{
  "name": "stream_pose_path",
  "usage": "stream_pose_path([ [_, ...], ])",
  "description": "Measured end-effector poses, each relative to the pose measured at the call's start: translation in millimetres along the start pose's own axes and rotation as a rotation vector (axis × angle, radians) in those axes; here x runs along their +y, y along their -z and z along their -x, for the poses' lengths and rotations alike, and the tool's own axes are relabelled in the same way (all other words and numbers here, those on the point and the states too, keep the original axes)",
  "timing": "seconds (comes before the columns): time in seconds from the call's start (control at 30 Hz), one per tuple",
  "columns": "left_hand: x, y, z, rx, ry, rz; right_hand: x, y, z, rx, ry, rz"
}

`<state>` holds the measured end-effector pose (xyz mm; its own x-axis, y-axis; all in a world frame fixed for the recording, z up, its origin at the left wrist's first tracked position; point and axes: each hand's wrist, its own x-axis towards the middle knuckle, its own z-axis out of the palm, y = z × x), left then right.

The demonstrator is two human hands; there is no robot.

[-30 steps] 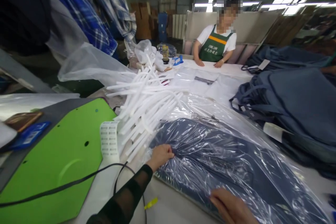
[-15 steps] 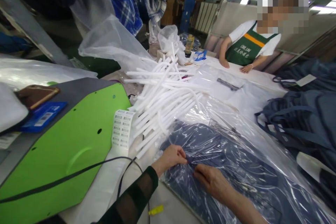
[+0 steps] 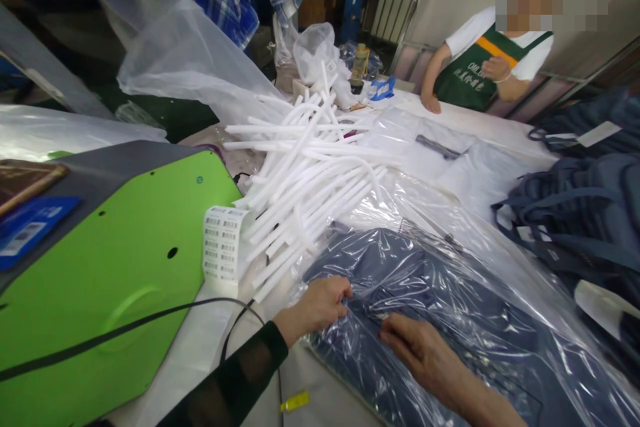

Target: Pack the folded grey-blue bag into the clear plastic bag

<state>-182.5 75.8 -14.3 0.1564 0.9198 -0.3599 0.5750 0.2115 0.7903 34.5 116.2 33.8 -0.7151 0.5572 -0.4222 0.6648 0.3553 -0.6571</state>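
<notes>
A dark blue-grey fabric item (image 3: pixel 415 267) lies flat inside a clear plastic bag (image 3: pixel 470 240) on the table in front of me. My left hand (image 3: pixel 320 303) is closed on the bag's film near its left side, fingertips pinched together. Just to the right, my right hand (image 3: pixel 420 350) also pinches the film, its thumb and fingers pressed close. A short gap of wrinkled plastic runs between the two hands. What lies under the right fingertips is partly hidden.
White foam-like strips (image 3: pixel 310 173) are heaped beyond the bag. Left are a green panel (image 3: pixel 125 247), a barcode label sheet (image 3: pixel 223 243) and a black cable (image 3: pixel 150 320). Dark blue backpacks (image 3: pixel 590 213) are piled right. A co-worker in a green apron (image 3: pixel 465 77) stands across the table.
My hands have moved slightly apart on the plastic, the right one shifting right. The co-worker has raised one hand off the table. The view has tilted a little downward.
</notes>
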Motion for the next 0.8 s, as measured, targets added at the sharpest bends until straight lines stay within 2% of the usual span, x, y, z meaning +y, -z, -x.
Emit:
stream_pose_path([
  [0.1,7,1.4,7,-0.028,-0.107,-0.248,1,-2,2,0.006,0.006,-0.005],
  [0.2,12,1.5,12,-0.068,-0.204,-0.402,3,-3,4,0.015,0.013,-0.008],
  [0.33,15,1.7,12,-0.039,-0.325,-0.624,3,-4,9,0.000,-0.013,0.001],
  [0.57,33,8.9,21,-0.104,-0.249,-0.702,8,-8,16,-0.018,-0.057,-0.020],
  [0.67,40,14.8,21,-0.186,-0.090,-0.560,10,-10,19,-0.025,-0.065,-0.011],
  [0.73,41,19.2,16,-0.188,-0.001,-0.435,10,-11,19,-0.020,-0.062,-0.008],
  [0.8,38,22.5,10,-0.174,0.031,-0.340,10,-12,20,-0.009,-0.060,-0.012],
])
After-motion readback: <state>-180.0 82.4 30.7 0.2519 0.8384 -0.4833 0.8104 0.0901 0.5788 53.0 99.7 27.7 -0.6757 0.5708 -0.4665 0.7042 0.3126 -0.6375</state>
